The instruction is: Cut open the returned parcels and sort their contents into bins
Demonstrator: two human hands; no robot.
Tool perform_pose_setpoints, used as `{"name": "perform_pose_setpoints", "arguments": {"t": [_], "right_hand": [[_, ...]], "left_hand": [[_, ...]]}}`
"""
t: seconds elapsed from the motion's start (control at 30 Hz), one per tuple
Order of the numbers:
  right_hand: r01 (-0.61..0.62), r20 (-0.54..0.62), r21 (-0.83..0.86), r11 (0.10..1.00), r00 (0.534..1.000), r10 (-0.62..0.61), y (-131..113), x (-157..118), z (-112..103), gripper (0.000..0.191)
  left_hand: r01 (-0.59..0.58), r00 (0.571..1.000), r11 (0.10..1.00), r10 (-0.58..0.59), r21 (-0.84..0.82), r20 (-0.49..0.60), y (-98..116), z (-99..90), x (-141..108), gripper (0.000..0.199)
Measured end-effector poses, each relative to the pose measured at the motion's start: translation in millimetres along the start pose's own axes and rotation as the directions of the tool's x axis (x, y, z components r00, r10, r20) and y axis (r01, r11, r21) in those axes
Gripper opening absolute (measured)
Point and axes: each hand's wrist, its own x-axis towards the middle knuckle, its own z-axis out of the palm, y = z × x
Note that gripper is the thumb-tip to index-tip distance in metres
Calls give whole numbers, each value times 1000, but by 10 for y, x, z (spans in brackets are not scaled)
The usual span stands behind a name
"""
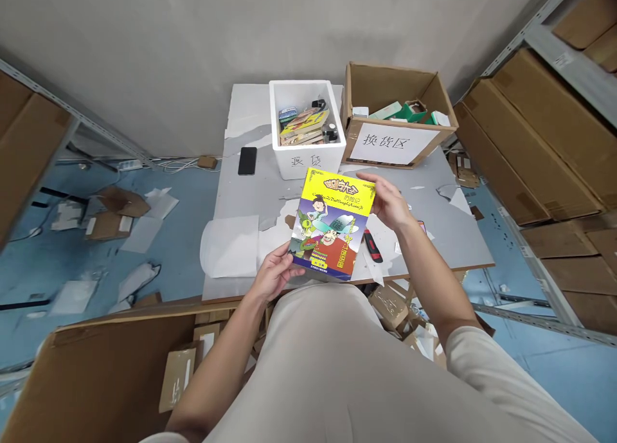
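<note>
We hold the comic-style children's book (332, 227) over the front part of the grey table (424, 227), its yellow-topped cover facing us. Taking the book as the dial's centre, our left hand (276, 272) pinches its lower corner at 8 o'clock, and our right hand (389, 202) grips its upper corner at 2 o'clock.

Those two corners seem to carry everything, so if either grip loosened, the book could swing and crease its cover. Its lower edge is near the table's front edge at 6 o'clock; a slip there might drop it towards our lap or among the cartons (389, 305) below.

The red-and-black box cutter (373, 246) lies at 4 o'clock, just beside the book. We cannot tell whether its blade is out; if it is, lowering the book or our right forearm carelessly could mean a scratch or nick. A sideways sweep could also knock it off the edge.

At 11 o'clock, the white foam box (311, 163) holds books and other goods jumbled together; anything pressed in hard could bend. The lettered cardboard box (400, 144) stands close beside it at 1 o'clock, so mixing up the two would be easy.
</note>
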Motion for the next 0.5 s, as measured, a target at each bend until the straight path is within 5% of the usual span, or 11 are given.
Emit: {"name": "perform_pose_setpoints", "arguments": {"t": [0.3,0.5], "right_hand": [[150,292,-60,987,948,-127,-34,286,186,43],[33,169,-134,990,986,-10,-120,302,212,40]], "left_hand": [[256,949,961,-228,-107,219,-220,188,29,41],[31,995,973,-8,-229,97,-113,201,-22,67]]}}
